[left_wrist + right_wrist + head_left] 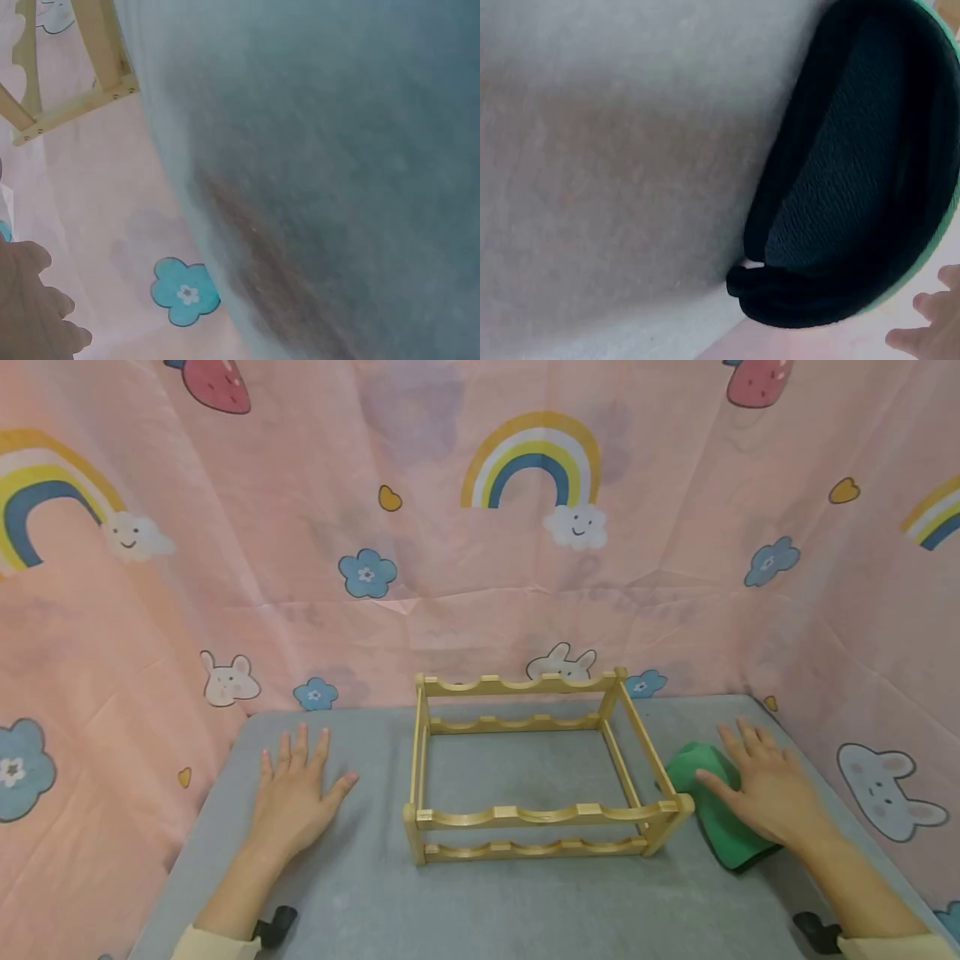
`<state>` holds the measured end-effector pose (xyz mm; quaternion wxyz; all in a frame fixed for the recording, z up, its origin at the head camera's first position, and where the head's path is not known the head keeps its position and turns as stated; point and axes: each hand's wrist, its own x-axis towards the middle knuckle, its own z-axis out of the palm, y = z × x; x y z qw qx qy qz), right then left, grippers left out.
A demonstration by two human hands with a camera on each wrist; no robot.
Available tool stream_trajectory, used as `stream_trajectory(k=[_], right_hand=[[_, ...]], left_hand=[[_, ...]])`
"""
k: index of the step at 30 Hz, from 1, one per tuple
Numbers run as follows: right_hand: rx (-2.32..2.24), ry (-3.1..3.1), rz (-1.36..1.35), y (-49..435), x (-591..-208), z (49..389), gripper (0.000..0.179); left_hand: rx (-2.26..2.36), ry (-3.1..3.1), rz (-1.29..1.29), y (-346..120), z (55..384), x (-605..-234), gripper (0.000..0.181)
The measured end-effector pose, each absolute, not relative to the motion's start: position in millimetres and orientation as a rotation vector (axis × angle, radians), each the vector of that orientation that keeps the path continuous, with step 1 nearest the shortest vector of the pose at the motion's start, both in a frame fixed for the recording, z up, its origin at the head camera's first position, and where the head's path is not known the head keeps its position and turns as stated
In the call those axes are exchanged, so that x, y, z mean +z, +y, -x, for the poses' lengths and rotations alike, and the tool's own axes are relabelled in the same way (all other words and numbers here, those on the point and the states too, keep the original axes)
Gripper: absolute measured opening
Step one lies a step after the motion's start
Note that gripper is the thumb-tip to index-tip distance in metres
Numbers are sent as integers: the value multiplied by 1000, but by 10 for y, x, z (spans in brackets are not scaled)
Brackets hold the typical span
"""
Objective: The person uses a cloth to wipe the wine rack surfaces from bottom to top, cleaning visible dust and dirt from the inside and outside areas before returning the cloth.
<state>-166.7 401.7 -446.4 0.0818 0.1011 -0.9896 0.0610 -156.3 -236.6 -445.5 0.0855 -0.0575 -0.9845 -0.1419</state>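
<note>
In the head view my left hand [291, 797] is spread over the left side of the grey table, fingers straight and holding nothing. My right hand [772, 785] is also spread, close beside and partly over a green fabric item [720, 814] that looks like a mitt. In the right wrist view the mitt-like item [840, 180] shows a wide black-edged opening and a dark textured lining. Between my hands stands a light wooden rack [547, 816] with scalloped rails, its right front corner close to the green item. The rack's corner [105, 60] also appears in the left wrist view.
A grey cloth-like surface covers the table [525, 910]. Pink curtains [480, 560] printed with rainbows, flowers and rabbits hang behind the table and along both sides.
</note>
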Motion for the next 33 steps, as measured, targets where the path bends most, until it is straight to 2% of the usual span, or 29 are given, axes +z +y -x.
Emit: stream_trajectory(k=[22, 24, 29, 33], right_hand=[[257, -3101, -221, 3809, -4798, 1817, 115], [263, -3102, -234, 3814, -4812, 1833, 112], [293, -3110, -226, 3814, -4806, 1862, 85], [343, -3097, -214, 3802, -4780, 1860, 73]], left_hand=[[-553, -2781, 342, -1961, 1248, -4341, 81], [-565, -2759, 386, -1915, 1210, -4325, 80], [-583, -2670, 534, -1803, 1132, -4322, 76], [-632, -2595, 619, -1714, 1097, -4352, 76]])
